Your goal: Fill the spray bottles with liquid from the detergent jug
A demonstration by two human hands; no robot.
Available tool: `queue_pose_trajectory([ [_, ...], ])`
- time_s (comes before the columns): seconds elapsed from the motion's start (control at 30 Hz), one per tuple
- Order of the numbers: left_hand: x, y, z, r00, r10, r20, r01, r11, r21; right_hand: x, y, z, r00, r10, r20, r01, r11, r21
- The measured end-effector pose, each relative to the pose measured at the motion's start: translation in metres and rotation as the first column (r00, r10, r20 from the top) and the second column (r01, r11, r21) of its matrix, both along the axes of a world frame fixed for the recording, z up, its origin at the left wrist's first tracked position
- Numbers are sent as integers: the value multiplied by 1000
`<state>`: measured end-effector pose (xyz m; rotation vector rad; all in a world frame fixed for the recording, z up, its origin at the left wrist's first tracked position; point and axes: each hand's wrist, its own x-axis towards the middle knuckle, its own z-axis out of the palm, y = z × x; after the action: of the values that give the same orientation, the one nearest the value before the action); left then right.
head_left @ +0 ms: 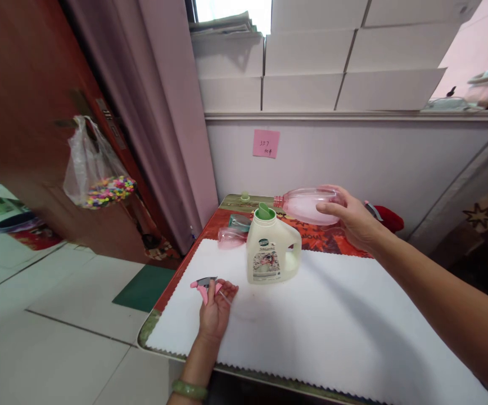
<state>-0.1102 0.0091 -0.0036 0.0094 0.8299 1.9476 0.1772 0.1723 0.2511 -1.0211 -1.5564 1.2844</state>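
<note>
My right hand (pixel 349 216) grips a clear pink spray bottle (pixel 307 205) by its base. The bottle lies nearly level in the air, its uncapped neck beside the green spout of a cream detergent jug (pixel 265 253); whether they touch I cannot tell. That jug stands upright on the white mat with its cap off. Low at the left, my left hand (pixel 216 315) is closed on a pink and grey spray trigger head (pixel 206 287), whose thin clear tube sticks out to the right. Behind the jug's left side lies another pink bottle (pixel 231 237).
A small green cap (pixel 244 197) sits at the table's far left corner. A teal clear item (pixel 239 222) and red printed plastic (pixel 332 244) lie behind the white mat (pixel 332 326). A bag of colourful beads (pixel 104 188) hangs from the door handle.
</note>
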Motion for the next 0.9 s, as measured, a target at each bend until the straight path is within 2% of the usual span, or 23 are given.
queue_pose_trajectory([
  [0.2, 1, -1, 2, 1000, 4, 8, -4, 1000, -8, -3, -1, 9, 999, -13, 36, 13, 1000, 9],
  [0.47, -1, 0, 1, 1000, -7, 21, 7, 1000, -1, 2, 5, 10, 995, -23, 95, 13, 995, 100],
  [0.67, -1, -1, 0, 1000, -12, 26, 12, 1000, 17, 6, 10, 15, 993, -21, 116, 14, 998, 62],
  [0.9, -1, -1, 0, 1000, -10, 29, 10, 1000, 17, 10, 12, 19, 990, -29, 137, 13, 993, 115],
])
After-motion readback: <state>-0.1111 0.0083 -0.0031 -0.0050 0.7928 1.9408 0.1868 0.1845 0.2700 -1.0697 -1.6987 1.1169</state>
